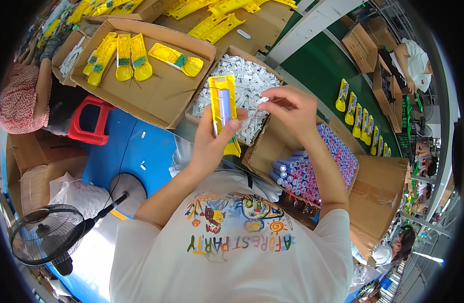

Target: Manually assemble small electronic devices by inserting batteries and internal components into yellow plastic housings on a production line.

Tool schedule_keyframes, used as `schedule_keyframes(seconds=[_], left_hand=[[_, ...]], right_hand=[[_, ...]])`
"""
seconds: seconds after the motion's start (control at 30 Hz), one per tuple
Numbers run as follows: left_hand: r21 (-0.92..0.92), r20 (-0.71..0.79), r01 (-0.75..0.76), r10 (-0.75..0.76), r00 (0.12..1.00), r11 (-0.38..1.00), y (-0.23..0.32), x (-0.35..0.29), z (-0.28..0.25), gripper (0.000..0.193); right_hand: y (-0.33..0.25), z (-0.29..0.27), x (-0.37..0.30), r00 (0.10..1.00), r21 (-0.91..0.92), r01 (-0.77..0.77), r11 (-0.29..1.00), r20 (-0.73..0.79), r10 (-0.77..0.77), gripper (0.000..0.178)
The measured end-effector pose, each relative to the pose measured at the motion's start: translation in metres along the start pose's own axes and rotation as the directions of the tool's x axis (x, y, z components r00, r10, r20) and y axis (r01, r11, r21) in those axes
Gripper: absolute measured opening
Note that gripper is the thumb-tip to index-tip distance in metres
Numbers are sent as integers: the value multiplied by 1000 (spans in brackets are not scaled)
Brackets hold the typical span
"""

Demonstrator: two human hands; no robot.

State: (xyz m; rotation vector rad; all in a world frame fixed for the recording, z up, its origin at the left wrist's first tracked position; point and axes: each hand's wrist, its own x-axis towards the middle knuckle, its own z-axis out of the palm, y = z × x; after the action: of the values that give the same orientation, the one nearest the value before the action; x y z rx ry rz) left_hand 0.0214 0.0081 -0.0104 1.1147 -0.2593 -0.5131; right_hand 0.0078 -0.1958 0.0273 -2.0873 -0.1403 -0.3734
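Observation:
In my left hand [214, 132] is a yellow plastic housing [217, 87], held upright with the thumb across its lower part. A purple cylindrical battery [224, 106] lies inside it, and a thin dark wire sticks out to the left. My right hand [291, 107], just right of the housing, pinches a small white plastic piece [262, 100] between thumb and fingertips. Both hands are over a carton of small white plastic pieces [242, 70]. Below my right forearm stands a carton packed with purple batteries [338, 151], some with red wires.
A cardboard box [156, 96] at left holds several yellow housings with green circuit boards. More yellow housings [364, 123] line a green conveyor [312, 63] at right. A black fan [47, 235] and red stool [90, 118] stand at left. Co-workers sit at both sides.

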Motion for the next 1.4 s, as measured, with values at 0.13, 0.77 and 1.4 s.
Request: schedule_keyframes(seconds=[0.13,0.77,1.4], left_hand=[[-146,-5,-45,45,999,988,0,5,10,36],[-109,131,-187,201,971,976,0,-9,13,49],[-63,270,140,-118,956,988,-8,-12,17,41]], right_hand=[[-12,10,-1,935,-349,344,872,43,-352,23],[-10,6,-18,995,113,-66,991,88,56,24],[-22,1,-31,941,-127,165,978,-276,-195,16]])
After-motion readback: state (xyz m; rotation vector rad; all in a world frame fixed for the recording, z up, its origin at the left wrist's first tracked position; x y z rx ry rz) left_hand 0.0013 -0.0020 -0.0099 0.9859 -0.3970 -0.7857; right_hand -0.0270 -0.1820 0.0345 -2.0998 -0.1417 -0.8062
